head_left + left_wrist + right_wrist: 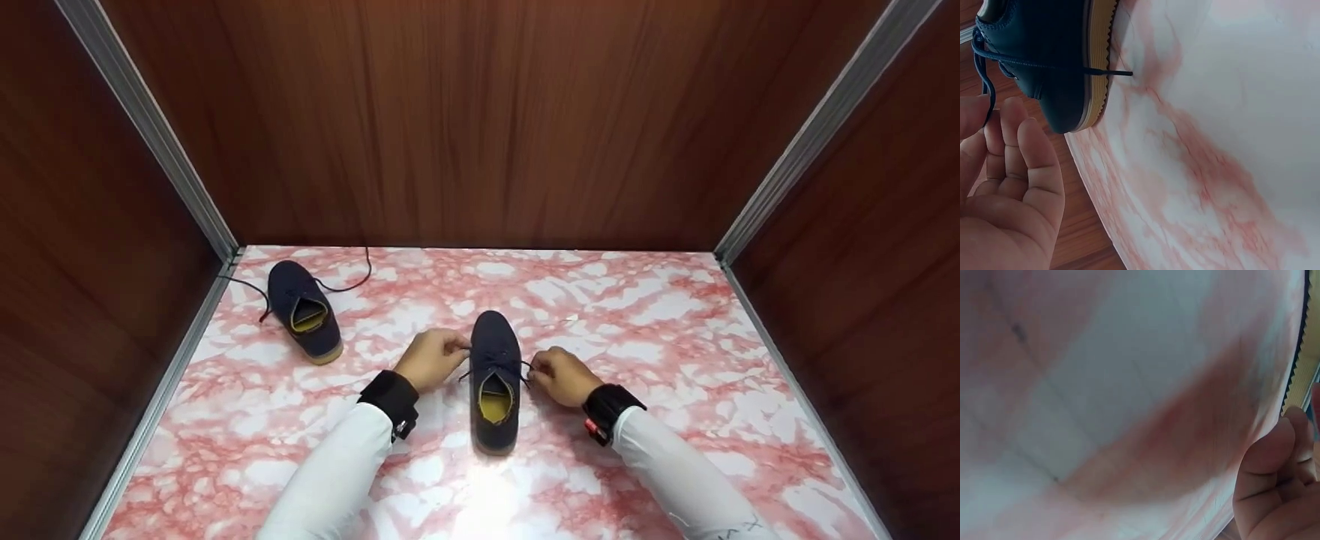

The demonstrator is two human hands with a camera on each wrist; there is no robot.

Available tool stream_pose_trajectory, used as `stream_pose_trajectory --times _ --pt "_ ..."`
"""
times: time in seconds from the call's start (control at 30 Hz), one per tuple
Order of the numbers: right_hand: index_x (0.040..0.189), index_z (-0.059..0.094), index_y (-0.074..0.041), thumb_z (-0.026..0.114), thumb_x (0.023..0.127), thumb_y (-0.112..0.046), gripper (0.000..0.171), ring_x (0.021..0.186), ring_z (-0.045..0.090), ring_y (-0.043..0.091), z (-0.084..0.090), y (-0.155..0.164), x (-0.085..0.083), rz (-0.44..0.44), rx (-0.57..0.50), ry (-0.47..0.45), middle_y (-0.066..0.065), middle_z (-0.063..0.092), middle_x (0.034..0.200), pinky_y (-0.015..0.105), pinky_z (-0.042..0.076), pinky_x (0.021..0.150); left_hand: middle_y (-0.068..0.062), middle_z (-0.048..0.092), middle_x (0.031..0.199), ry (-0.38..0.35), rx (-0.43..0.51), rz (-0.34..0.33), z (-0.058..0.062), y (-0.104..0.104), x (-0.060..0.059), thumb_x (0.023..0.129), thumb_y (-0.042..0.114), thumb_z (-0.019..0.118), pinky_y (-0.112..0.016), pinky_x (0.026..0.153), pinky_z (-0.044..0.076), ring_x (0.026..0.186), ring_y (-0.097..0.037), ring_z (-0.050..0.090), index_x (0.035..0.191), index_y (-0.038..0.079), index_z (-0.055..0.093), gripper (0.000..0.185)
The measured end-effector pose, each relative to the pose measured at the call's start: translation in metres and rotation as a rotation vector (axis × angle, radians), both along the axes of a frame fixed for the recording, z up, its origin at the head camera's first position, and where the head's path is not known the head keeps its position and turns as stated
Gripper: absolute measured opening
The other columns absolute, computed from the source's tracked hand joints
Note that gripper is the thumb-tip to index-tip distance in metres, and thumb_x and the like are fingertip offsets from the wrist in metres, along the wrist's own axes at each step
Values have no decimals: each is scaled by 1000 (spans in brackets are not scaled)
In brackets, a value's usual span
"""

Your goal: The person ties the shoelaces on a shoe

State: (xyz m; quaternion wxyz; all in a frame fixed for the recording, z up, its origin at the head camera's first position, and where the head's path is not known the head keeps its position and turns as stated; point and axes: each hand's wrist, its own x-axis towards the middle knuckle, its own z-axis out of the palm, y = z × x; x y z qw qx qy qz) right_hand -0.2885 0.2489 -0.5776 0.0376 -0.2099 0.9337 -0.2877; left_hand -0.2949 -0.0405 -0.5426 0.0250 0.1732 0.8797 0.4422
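A navy shoe [494,381] with a yellow insole and tan sole stands on the pink marbled table [660,330], toe pointing away. My left hand [433,358] pinches a dark lace [463,349] at the shoe's left side. My right hand [561,376] pinches the lace end at the right side. In the left wrist view, the curled fingers [1016,169] sit beside the shoe [1050,50], with a lace [1044,66] running across it. The right wrist view shows only fingertips [1275,478] near the sole's edge [1300,377].
A second navy shoe [305,310] lies at the back left with its laces [352,281] loose on the table. Brown wooden walls [480,120] with metal corner strips close in the table on three sides.
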Motion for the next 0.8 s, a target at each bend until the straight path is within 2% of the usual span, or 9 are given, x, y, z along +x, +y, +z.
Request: stream_pose_trajectory --times 0.17,0.27,0.37,0.6,0.8 --pt "82 65 -13 66 102 -17 20 76 53 10 9 5 -2 -64 -64 10 0 61 83 26 44 72 1 76 83 41 -88 2 2 -2 -1 96 13 72 -33 80 54 78 -10 63 94 10 80 9" --pt "82 63 -15 65 103 -19 21 73 53 10 15 9 -4 -111 -79 27 -2 59 79 26 43 69 3 69 78 65 -139 2 2 -4 -1 98 15 70 -31 74 49 74 -11 57 85 13 75 13" --pt "81 60 -15 63 104 -20 23 71 51 11 21 12 -5 -141 -79 37 -4 55 76 27 42 68 4 66 77 76 -169 -2 3 -5 -1 99 15 69 -30 71 47 73 -11 56 83 12 71 16" --pt "80 56 -16 62 105 -21 26 66 50 11 24 17 -1 -152 -56 36 -6 51 72 27 41 63 5 62 70 66 -204 -19 3 -7 0 101 16 65 -29 68 46 67 -10 54 78 13 65 23" --pt "74 52 -17 57 108 -24 35 63 47 11 22 21 1 -127 16 105 -8 44 67 28 39 63 5 60 70 58 -233 -50 1 -10 0 101 16 65 -27 67 44 67 -10 53 79 10 66 22"
